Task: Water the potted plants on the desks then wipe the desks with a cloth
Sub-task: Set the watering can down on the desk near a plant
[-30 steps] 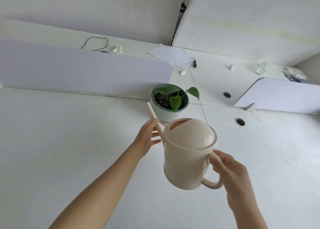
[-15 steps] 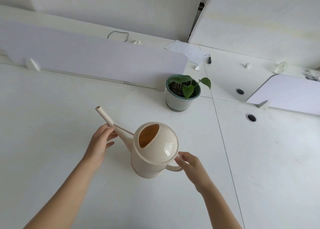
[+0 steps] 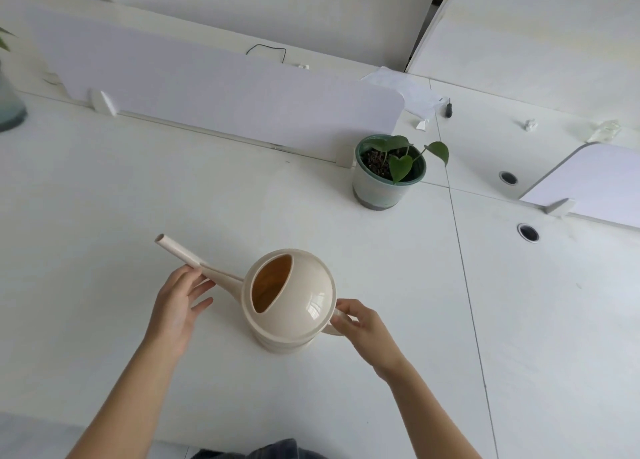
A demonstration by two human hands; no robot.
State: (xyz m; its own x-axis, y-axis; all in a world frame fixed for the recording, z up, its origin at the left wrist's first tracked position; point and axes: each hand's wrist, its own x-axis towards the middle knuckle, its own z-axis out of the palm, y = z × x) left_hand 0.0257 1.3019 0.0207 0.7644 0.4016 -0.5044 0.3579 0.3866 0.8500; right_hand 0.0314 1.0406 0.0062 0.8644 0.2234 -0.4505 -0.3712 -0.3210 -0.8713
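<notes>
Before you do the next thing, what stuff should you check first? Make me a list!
1. Watering can upright on the desk: ok.
2. Right hand grip on the handle: ok, fingers pinch it.
3. Left hand steadying the spout: ok, straight fingers touch it.
4. Water left inside the can: cannot tell.
5. Spout clear of the potted plant: ok, well apart.
6. Cloth ready for wiping: not ok, none in view.
</notes>
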